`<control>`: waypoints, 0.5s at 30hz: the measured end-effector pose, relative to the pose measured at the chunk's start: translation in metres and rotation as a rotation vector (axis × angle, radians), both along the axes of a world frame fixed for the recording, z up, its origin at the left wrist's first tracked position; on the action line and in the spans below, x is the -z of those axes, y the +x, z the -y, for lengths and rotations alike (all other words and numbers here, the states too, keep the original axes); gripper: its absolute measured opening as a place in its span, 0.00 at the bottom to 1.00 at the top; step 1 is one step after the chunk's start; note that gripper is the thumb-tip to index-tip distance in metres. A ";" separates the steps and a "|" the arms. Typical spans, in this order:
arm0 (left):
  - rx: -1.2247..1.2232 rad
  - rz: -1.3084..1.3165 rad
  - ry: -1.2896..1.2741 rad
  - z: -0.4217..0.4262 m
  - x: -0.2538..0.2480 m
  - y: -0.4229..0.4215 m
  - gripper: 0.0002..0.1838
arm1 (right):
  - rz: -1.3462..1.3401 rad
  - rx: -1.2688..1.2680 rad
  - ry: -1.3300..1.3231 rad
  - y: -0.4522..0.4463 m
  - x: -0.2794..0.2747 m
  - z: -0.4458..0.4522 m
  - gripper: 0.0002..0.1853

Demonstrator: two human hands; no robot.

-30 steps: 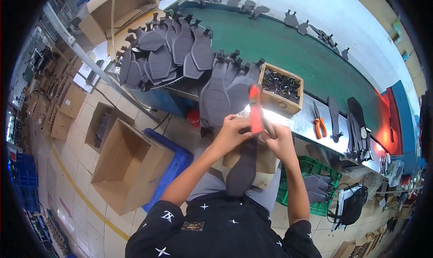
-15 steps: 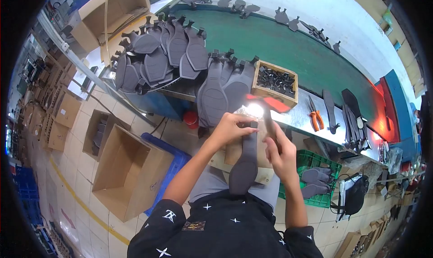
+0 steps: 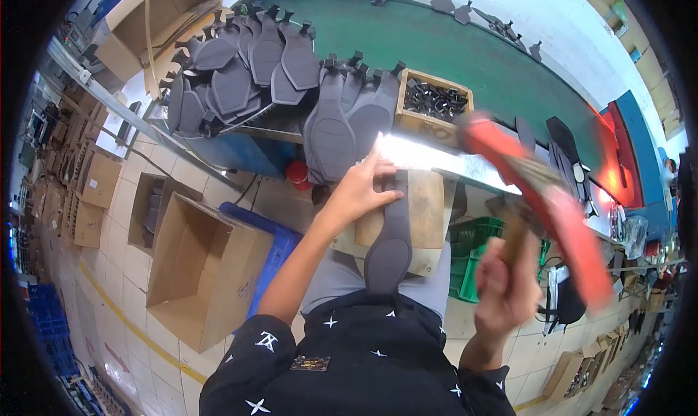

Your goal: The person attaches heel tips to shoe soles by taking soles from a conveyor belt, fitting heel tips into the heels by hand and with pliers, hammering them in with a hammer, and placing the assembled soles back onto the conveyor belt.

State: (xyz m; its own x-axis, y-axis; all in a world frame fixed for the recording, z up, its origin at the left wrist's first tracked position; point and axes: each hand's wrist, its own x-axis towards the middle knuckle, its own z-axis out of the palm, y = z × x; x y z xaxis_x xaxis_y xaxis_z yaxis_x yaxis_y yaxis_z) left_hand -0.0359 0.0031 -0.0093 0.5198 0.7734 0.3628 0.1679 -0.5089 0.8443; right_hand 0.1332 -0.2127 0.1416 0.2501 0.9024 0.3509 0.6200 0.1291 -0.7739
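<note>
A dark grey shoe sole lies lengthwise over a wooden block at my lap, its broad end toward my body. My left hand grips the narrow far end, thumb across the top; the fingertips are partly hidden. Off to the right, my right hand is wrapped around the wooden handle of a hammer with a red head. The hammer is raised, apart from the sole, and smeared by motion.
Piled soles sit on the bench at left, more soles beside a wooden box of small black parts. Behind runs a green conveyor belt. A cardboard box stands low left, a green crate right.
My right hand has swung the hammer up and out to the right, away from the sole's far end. My left hand stays at that end, its fingers somewhat more extended.
</note>
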 end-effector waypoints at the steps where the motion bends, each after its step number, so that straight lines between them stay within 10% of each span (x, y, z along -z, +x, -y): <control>1: -0.009 0.000 0.055 0.001 0.002 0.001 0.61 | -0.053 0.024 0.038 -0.002 0.002 -0.002 0.24; 6: 0.040 -0.088 -0.008 -0.003 0.003 -0.002 0.66 | 0.225 -0.126 -0.078 -0.007 0.048 -0.039 0.28; 15: -0.002 -0.130 0.061 0.002 -0.001 0.000 0.18 | 0.249 -0.111 0.056 0.006 0.059 -0.046 0.25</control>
State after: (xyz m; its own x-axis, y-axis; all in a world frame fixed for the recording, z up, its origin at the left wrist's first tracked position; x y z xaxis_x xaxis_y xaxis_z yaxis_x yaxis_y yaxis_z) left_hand -0.0355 0.0014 -0.0083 0.5640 0.7530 0.3390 0.2750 -0.5583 0.7827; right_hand 0.1389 -0.1667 0.0826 0.0507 0.8970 0.4391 0.7701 0.2449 -0.5891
